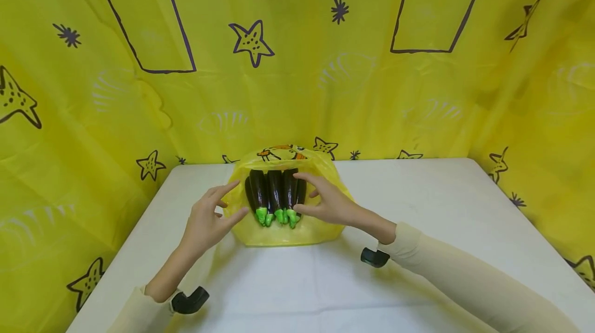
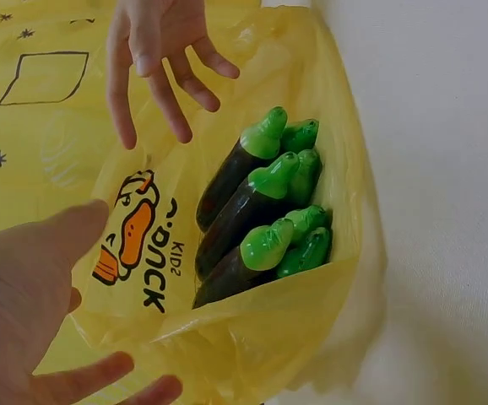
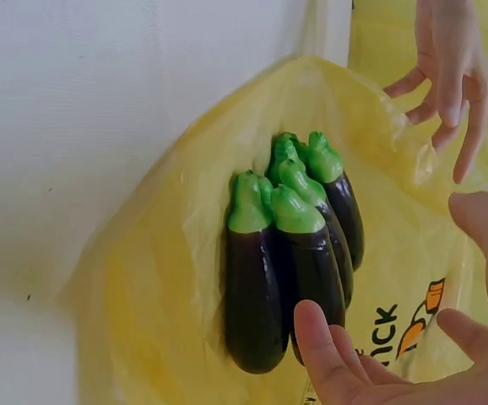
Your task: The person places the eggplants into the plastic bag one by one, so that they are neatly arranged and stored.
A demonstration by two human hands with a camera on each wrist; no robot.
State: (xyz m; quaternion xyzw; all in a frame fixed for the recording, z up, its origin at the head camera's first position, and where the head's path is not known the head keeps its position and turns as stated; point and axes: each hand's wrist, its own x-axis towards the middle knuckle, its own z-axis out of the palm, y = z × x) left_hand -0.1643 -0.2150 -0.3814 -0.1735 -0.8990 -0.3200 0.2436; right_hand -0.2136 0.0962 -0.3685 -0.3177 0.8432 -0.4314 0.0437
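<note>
Several glossy dark eggplants (image 1: 275, 188) with bright green stem ends lie side by side inside a yellow plastic bag (image 1: 288, 237), its mouth spread toward me. A duck print and black lettering show on the bag in the left wrist view. My left hand (image 1: 203, 222) is at the bag's left edge, its fingers spread and holding nothing. Over the bag's right side reaches my right hand (image 1: 327, 203), fingers apart, fingertips near the rightmost eggplants. Whether those fingertips touch an eggplant I cannot tell. The eggplants' far ends are partly hidden in the bag.
The bag rests on a white table (image 1: 409, 193) toward its far edge. Yellow curtains (image 1: 297, 90) with starfish and frame drawings hang behind and along both sides. A dark wrist mount (image 1: 190, 300) sits under the left sleeve, another (image 1: 374, 257) under the right.
</note>
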